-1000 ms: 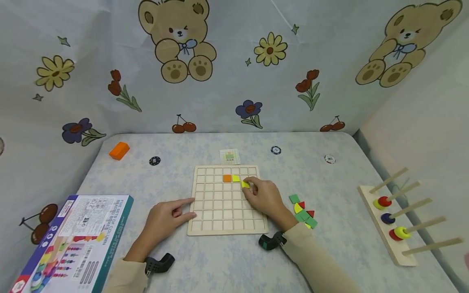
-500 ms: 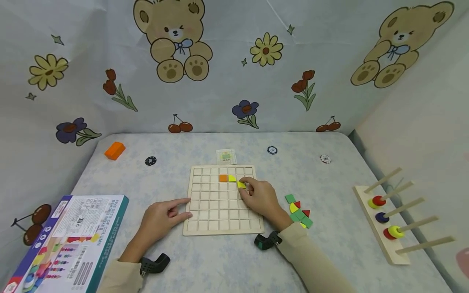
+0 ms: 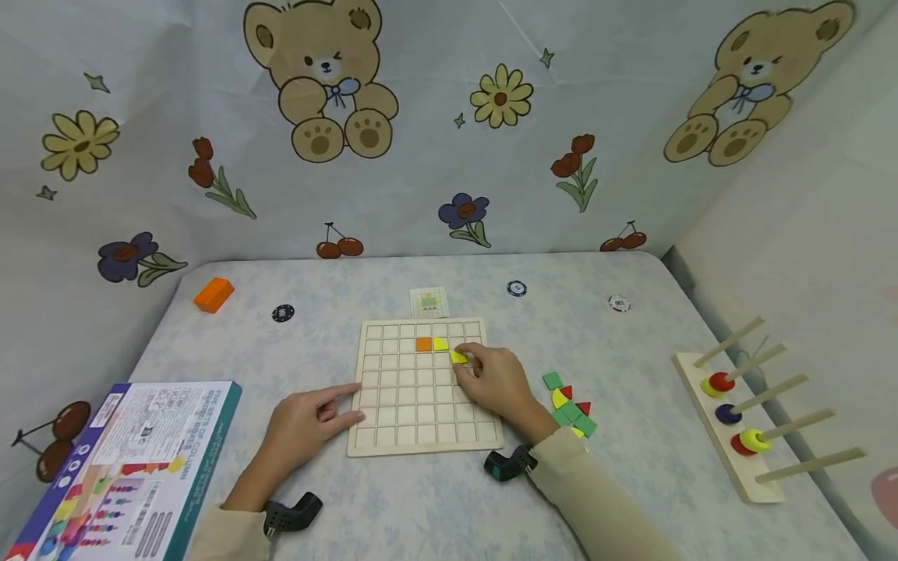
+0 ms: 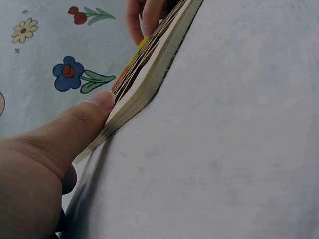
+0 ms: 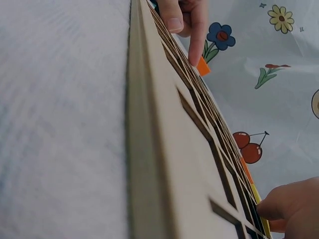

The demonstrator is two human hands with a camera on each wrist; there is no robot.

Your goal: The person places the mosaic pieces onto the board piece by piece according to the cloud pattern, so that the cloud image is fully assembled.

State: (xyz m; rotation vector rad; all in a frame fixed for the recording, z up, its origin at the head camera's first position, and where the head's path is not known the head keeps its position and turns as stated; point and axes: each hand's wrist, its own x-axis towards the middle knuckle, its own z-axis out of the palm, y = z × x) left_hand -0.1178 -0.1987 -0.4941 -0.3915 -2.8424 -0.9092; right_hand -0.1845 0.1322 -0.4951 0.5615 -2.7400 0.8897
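On the grid board (image 3: 424,386), an orange tile (image 3: 423,344) and a yellow tile (image 3: 440,344) are seated. The right hand (image 3: 494,378) pinches another yellow piece (image 3: 458,357) just beside them — most cells remain empty. The left hand (image 3: 305,421) — fingers straight — steadies the board's left edge.

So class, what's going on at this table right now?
A person is filling a wooden grid board with coloured tiles. The right hand pinches a yellow tile over a cell just below and right of an orange tile and another yellow tile already seated in the second row. The left hand rests on the board's left edge. A pile of spare tiles lies to the right.
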